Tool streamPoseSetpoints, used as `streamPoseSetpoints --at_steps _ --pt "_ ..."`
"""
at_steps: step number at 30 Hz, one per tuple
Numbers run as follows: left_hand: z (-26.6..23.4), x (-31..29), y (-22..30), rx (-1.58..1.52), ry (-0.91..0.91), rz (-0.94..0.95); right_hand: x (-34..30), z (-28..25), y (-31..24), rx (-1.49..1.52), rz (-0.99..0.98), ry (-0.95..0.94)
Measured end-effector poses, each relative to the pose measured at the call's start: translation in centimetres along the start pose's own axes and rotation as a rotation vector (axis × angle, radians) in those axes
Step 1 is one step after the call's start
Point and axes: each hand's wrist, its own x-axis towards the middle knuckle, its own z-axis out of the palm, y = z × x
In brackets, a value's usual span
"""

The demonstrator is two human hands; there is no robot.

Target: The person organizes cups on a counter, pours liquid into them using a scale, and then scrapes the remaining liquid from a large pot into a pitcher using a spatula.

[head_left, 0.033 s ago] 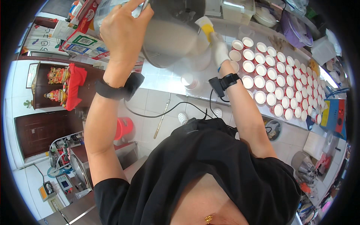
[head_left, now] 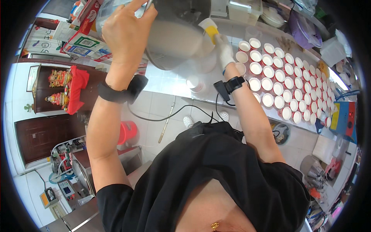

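Note:
At the top of the head view, a large metal pot (head_left: pixel 187 11) leans toward me, with pale creamy liquid (head_left: pixel 174 36) lying against its lower side. My bare left hand (head_left: pixel 127 34) is closed around a metal handle at the pot's left. My right hand (head_left: pixel 225 52), in a white glove, grips a flat yellow and white scraper (head_left: pixel 211 31) beside the pot's right edge. Below that edge stands a translucent container (head_left: pixel 206 63), partly blurred into the table. A small white cup (head_left: pixel 194 83) sits near the table's front edge.
Rows of red and white cups (head_left: pixel 278 75) with pale contents cover the table's right part. Behind are a clear bin (head_left: pixel 245 11) and a purple basket (head_left: pixel 305 29). A blue and red machine (head_left: pixel 344 121) stands far right. A dark cable (head_left: pixel 166 119) hangs before me; a red bucket (head_left: pixel 127 132) is below left.
My gloved right hand and the scraper have shifted slightly left and up. My left hand and the pot have barely moved.

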Motion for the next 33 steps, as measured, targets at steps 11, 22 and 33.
streamPoseSetpoints --at_steps 11,22,33 --pt "0.5 0.2 -2.3 0.068 -0.128 -0.072 -2.0 1.5 -2.0 0.122 0.096 0.017" --pt "0.6 0.2 -1.1 0.078 0.026 0.036 2.9 -3.6 -7.9 -1.388 -0.247 -0.129" --pt "0.3 0.0 -1.2 0.043 0.051 0.034 9.1 -4.3 -11.6 -1.92 -0.479 -0.298"
